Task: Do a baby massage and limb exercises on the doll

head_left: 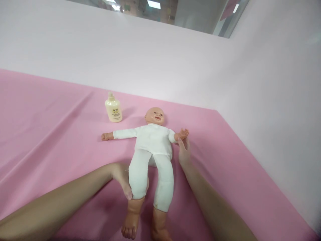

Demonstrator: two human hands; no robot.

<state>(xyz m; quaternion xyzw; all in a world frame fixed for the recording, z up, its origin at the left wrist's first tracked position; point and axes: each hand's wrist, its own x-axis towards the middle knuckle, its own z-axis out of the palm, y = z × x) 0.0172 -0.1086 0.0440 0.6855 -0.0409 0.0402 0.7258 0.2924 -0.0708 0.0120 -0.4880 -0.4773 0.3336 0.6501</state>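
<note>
Smooth pink fabric cover [72, 134]: white cloth-bodied baby doll [153, 140] w/ tan plastic head, hands + feet, on its back, head away from me.
My L hand [121, 177]: wrapped round its lower leg on my L, thumb nr the hem.
My R hand [185, 151]: gripping its wrist on my R.
Nr its head, L side: pale-yellow rounded plastic bottle [114, 108], upright.

A pale-yellow plastic bottle [114, 109] with dark print and small lettering on its front stands upright on a creased pink sheet [55, 103]. White walls [100, 50] rise behind and at right; a glass pane [195, 16] above shows bright lights [153, 4].
</note>
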